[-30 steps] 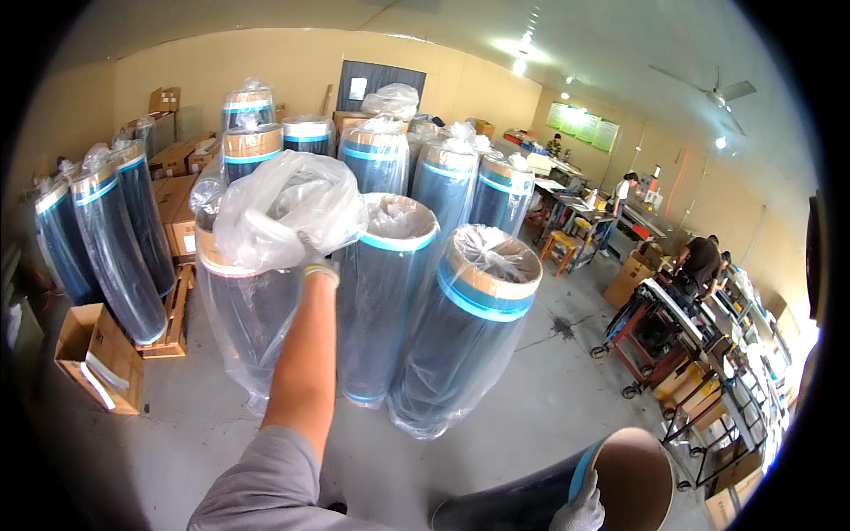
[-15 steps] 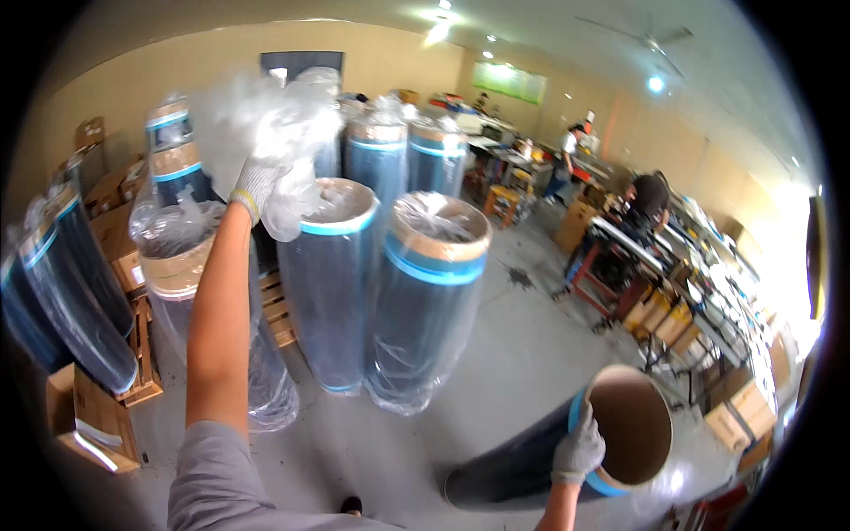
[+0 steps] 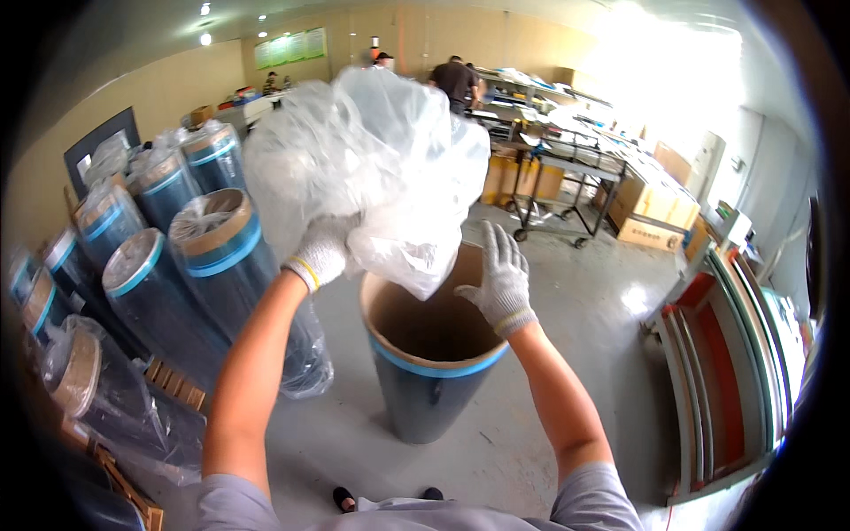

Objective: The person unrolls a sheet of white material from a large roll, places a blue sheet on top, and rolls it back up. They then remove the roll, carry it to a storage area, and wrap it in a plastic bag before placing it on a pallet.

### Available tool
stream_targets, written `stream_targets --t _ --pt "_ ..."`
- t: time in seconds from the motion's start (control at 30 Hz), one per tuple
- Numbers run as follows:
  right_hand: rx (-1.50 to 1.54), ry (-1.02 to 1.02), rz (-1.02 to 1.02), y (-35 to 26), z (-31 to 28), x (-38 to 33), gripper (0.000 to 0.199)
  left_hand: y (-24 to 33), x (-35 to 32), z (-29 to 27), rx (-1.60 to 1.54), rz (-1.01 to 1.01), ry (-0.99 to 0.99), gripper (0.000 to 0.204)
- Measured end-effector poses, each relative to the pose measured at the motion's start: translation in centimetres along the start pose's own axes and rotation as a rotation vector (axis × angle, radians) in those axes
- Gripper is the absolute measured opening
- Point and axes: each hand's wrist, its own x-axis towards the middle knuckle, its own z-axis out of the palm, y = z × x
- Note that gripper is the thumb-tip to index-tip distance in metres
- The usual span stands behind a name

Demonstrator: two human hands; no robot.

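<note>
My left hand [image 3: 323, 252], in a pale knitted glove, grips a crumpled bundle of clear plastic film [image 3: 381, 168]. The film billows above and partly in front of a large open cardboard tube [image 3: 432, 376], which stands on the floor before me. Its outside is dark, with a blue tape band below the bare brown rim. Over the tube's right rim is my right hand [image 3: 506, 279], gloved too, fingers spread and pointing up, holding nothing. Whether that hand touches the film or the rim I cannot tell.
Several film-wrapped tubes [image 3: 232, 257] stand close together at left, some over wooden pallets [image 3: 174, 382]. A wheeled metal table [image 3: 567, 164] and cardboard boxes [image 3: 651, 212] are beyond at right. A rack of panels [image 3: 722, 380] stands near right. People [image 3: 456, 81] are at the back.
My view has turned right. The tube, tilted in my right hand before, now stands upright and that hand has let go. My left hand has brought the plastic film over beside its opening.
</note>
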Motion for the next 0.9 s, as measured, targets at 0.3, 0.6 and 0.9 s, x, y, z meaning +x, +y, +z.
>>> stream_targets --t 0.3,0.6,0.9 --pt "-0.014 -0.252 -0.139 8.8 6.0 1.6 0.065 11.9 1.3 3.6 0.293 -0.171 -0.169 0.082" --pt "-0.013 0.312 -0.137 9.9 -1.7 -9.1 0.033 13.8 -3.2 4.1 0.465 0.106 -0.017 0.067" --pt "0.123 0.084 -0.056 2.5 5.3 -24.5 0.023 15.1 -17.5 6.4 0.009 -0.002 0.564 0.019"
